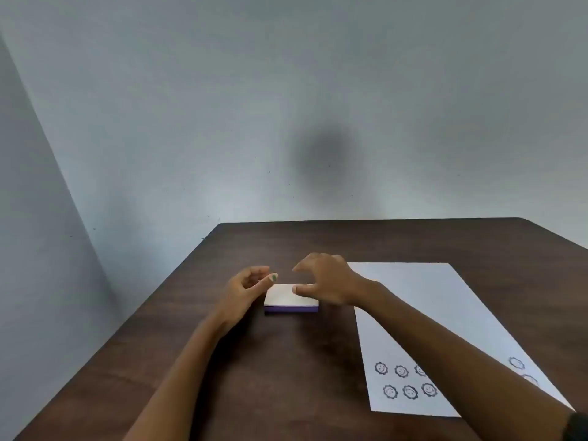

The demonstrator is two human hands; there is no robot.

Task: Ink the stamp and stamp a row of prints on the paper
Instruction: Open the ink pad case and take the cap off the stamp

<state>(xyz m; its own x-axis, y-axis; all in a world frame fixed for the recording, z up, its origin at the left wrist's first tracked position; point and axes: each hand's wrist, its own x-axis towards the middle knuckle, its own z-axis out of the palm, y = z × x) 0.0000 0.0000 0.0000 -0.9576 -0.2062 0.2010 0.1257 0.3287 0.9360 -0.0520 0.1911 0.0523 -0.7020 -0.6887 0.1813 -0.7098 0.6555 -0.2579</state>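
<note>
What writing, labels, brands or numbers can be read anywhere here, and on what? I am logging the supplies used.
No readable text in this view.
Paper: only round smiley-face stamp prints, no letters or numbers.
Ink pad case: plain white lid over a purple base, no label visible.
Table and wall: no signs or marks that read as text.

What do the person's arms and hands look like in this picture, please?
Both forearms are bare, with no sleeves in view. The left hand has a greenish nail on one fingertip; the right hand shows no rings. A dark band, perhaps a watch strap or sleeve edge, sits on the right arm at the frame's corner.
</note>
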